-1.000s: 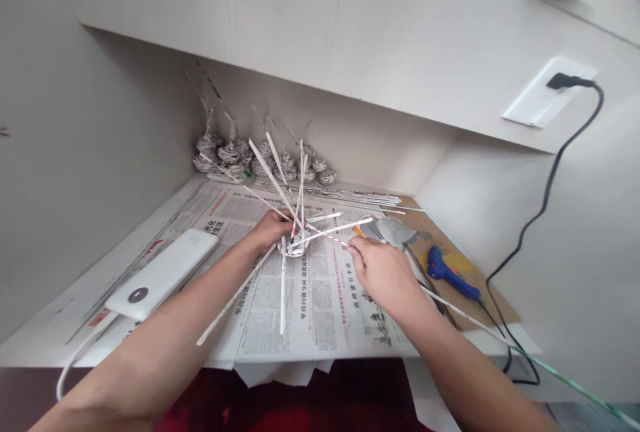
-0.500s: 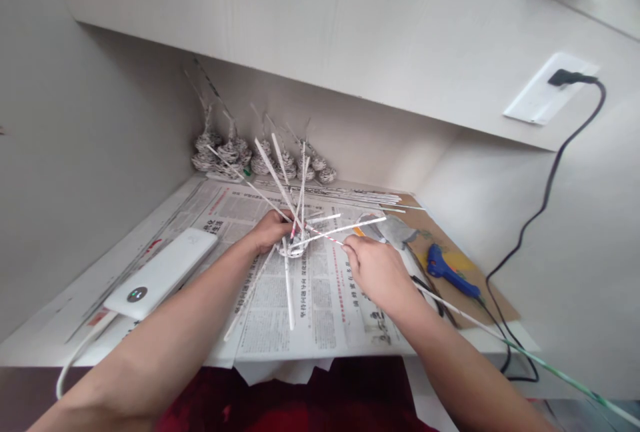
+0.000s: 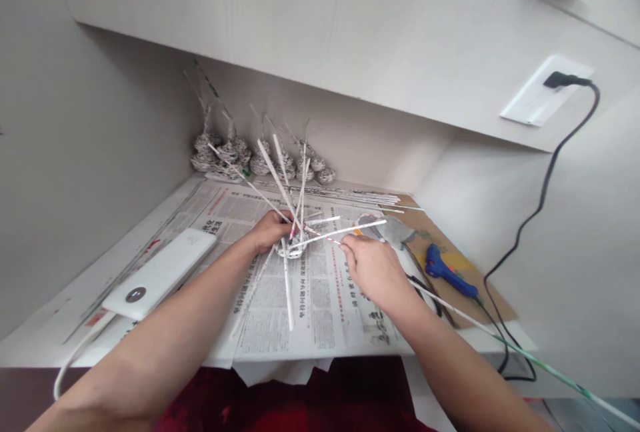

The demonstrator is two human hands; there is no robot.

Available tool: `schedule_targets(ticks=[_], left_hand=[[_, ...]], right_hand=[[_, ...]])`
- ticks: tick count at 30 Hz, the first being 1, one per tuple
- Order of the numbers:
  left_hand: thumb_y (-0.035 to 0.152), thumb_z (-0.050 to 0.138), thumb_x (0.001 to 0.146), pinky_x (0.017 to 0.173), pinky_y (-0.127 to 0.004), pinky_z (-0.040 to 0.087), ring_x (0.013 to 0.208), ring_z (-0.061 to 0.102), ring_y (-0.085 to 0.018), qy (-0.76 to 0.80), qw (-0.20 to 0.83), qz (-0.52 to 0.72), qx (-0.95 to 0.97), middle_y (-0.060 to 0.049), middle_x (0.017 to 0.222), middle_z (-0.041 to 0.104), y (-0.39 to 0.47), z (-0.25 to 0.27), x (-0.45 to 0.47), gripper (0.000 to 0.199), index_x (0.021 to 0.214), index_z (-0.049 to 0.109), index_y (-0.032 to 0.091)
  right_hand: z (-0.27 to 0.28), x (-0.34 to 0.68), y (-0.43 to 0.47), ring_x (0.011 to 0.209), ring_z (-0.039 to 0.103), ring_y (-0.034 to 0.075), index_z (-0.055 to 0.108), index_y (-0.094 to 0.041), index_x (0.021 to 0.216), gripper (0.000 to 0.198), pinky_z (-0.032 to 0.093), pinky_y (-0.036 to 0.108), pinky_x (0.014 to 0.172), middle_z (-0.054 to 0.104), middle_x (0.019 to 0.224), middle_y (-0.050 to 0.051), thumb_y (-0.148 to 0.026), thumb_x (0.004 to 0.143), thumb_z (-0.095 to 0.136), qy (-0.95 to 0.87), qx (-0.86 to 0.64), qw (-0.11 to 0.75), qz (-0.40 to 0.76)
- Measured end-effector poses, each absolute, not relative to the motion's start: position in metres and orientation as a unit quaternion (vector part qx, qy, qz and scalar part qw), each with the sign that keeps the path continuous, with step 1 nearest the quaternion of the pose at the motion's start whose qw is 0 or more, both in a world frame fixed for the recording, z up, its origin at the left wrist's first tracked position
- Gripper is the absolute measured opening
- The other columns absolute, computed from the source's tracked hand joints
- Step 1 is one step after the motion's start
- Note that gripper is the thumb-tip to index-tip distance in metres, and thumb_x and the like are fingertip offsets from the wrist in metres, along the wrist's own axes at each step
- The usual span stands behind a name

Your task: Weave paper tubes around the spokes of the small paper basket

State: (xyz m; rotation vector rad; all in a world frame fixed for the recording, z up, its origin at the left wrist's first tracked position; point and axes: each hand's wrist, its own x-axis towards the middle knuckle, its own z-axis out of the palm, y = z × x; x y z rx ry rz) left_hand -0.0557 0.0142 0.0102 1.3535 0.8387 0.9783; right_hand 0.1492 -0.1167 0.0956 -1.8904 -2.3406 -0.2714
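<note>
A small round weaving of rolled paper (image 3: pixel 291 252) sits over the newspaper, with several white paper tubes (image 3: pixel 289 292) sticking out of it in all directions. My left hand (image 3: pixel 271 229) is closed on the weaving's left side at the base of the tubes; its fingertips are partly hidden. To the right, my right hand (image 3: pixel 373 262) pinches a long thin paper tube with pink and white marks (image 3: pixel 332 239), which runs from the weaving to the fingers. A long tube with a green stretch (image 3: pixel 540 362) comes out beyond the right forearm; it looks like the same one.
Several woven gourd shapes (image 3: pixel 260 162) stand along the back wall. Loose paper tubes (image 3: pixel 360 197) lie before them. A white power bank (image 3: pixel 163 272) is at left, a blue glue gun (image 3: pixel 450 272) on cardboard (image 3: pixel 493 302) at right, with a black cable (image 3: pixel 547 185) near it.
My right hand has shifted very slightly left with the thin tube. My left hand and the weaving stay almost where they were.
</note>
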Motion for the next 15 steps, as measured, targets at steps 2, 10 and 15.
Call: schedule_targets(ticks=[2, 10, 15], left_hand=[[0.025, 0.075, 0.055, 0.054, -0.022, 0.039, 0.054, 0.052, -0.012, 0.36, 0.596, 0.419, 0.583, 0.0, 0.059, 0.064, 0.0141, 0.0097, -0.0556, 0.019, 0.069, 0.07, 0.013], [0.027, 0.076, 0.054, 0.054, -0.022, 0.039, 0.054, 0.053, -0.012, 0.367, 0.593, 0.419, 0.582, 0.0, 0.058, 0.063, 0.0134, 0.0105, -0.0546, 0.021, 0.068, 0.069, 0.013], [0.029, 0.078, 0.053, 0.059, -0.024, 0.043, 0.057, 0.056, -0.013, 0.339, 0.613, 0.421, 0.576, -0.001, 0.061, 0.064, 0.013, 0.0119, -0.0554, 0.025, 0.069, 0.069, 0.013]], right_hand=[[0.0943, 0.1497, -0.1155, 0.065, 0.057, 0.015, 0.06, -0.021, 0.082, 0.024, 0.026, 0.029, 0.059, 0.065, 0.074, 0.001, -0.026, 0.093, 0.039, -0.774, -0.623, 0.063, -0.092], [0.0917, 0.1499, -0.1148, 0.064, 0.058, 0.016, 0.06, -0.022, 0.082, 0.024, 0.025, 0.029, 0.058, 0.065, 0.072, 0.001, -0.026, 0.092, 0.039, -0.771, -0.626, 0.064, -0.096], [0.0854, 0.1568, -0.1111, 0.069, 0.059, 0.016, 0.061, -0.024, 0.091, 0.021, 0.026, 0.028, 0.059, 0.067, 0.077, 0.0, -0.027, 0.092, 0.04, -0.774, -0.624, 0.087, -0.06]])
